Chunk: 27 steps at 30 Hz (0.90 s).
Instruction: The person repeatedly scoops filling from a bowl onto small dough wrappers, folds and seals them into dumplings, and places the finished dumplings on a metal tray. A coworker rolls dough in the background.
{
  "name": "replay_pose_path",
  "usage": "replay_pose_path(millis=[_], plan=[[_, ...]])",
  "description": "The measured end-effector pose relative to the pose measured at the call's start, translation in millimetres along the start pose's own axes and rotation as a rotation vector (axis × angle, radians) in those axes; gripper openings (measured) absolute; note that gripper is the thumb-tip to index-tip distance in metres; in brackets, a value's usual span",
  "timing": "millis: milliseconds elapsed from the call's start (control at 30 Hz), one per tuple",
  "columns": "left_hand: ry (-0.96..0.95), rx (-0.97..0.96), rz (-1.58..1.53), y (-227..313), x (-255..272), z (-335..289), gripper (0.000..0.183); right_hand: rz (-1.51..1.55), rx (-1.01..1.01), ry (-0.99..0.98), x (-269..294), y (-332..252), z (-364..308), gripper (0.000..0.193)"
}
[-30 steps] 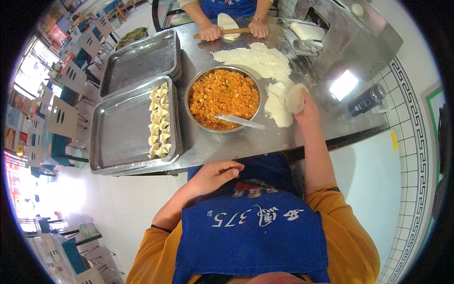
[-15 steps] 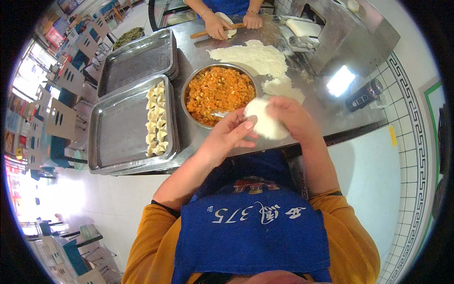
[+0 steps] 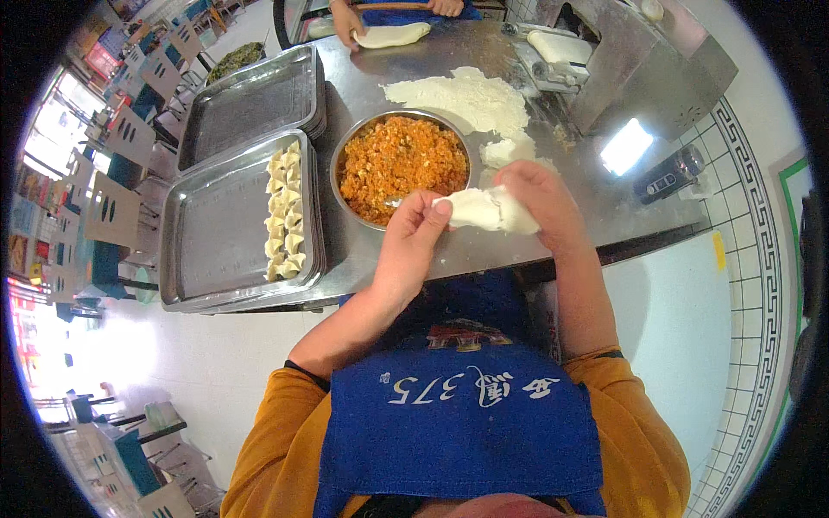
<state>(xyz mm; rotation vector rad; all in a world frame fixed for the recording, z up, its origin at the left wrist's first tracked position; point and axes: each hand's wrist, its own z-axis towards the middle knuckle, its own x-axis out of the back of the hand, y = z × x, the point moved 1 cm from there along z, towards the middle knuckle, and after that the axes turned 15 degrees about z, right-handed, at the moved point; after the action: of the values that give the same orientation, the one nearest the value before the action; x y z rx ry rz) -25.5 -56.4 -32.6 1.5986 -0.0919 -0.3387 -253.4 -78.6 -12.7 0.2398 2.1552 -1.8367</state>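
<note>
A white dumpling wrapper [image 3: 473, 212] of soft dough is stretched between my hands, just past the near right rim of the filling bowl. My left hand [image 3: 413, 235] pinches its left end between thumb and fingers. Closed on the other end is my right hand [image 3: 546, 205]; the dough is folded and layered there, so I cannot tell whether it is more than one wrapper. The steel bowl [image 3: 338, 192] is heaped with orange, crumbly filling [image 3: 393, 160], and a bit of a metal utensil [image 3: 394, 202] shows in it beside my left hand.
Left of the bowl, a stacked metal tray [image 3: 216, 233] bears rows of folded dumplings [image 3: 283, 207]; another tray stack [image 3: 250, 108] stands behind. Flour [image 3: 466, 99] covers the table beyond. A co-worker's hand [image 3: 345, 22] touches flat dough [image 3: 391, 35]. A dark cylinder [image 3: 669, 177] and a machine [image 3: 639, 69] stand right.
The wrapper has gone from a round, flat disc to a stretched, folded strip. My left hand now pinches its end. The co-worker's hands, rolling pin and dough have shifted away.
</note>
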Motion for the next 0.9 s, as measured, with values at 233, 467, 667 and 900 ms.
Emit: replay_pose_path(millis=[233,467,667,900], plan=[[-0.022,0.091,-0.117,6,-2,-6,0.020,-0.718,0.491,0.329,-2,-2,10,0.033],[-0.078,0.123,0.053,1,8,-19,0.027,-0.385,0.055,-0.167,-61,3,-24,0.025],[-0.297,0.421,-0.420,-8,23,-24,0.068,-1.241,0.659,-0.375,-77,-15,-41,0.021],[-0.170,0.453,-0.208,-2,32,-38,0.031,-1.158,0.949,-0.157,-55,-29,26,0.034]])
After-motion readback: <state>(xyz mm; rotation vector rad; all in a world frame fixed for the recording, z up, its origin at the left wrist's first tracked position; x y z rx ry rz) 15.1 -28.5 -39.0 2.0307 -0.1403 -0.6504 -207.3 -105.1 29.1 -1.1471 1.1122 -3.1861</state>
